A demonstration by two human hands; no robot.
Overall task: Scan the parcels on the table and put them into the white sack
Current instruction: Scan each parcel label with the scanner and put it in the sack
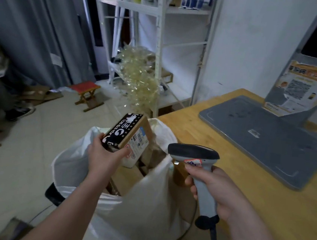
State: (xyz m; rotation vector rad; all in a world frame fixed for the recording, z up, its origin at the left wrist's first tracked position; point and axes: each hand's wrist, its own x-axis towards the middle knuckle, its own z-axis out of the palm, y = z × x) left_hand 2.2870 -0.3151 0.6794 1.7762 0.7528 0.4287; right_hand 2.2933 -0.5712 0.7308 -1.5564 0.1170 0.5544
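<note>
My left hand point(104, 155) grips a small cardboard parcel point(130, 134) with black printed tape and a white shipping label, held tilted just above the open mouth of the white sack point(144, 206). Several brown boxes point(128, 177) lie inside the sack. My right hand point(213, 190) grips the grey handle of a barcode scanner point(195, 155), whose black head points left toward the parcel. The scanner's cable hangs down at the bottom edge.
The wooden table point(262, 199) stands to the right, carrying a grey mat point(265, 139) and a grey upright stand point(304, 82) with an orange poster. A white metal shelf rack point(160, 41), a small red stool point(87, 92) and cardboard scraps are on the tiled floor beyond the sack.
</note>
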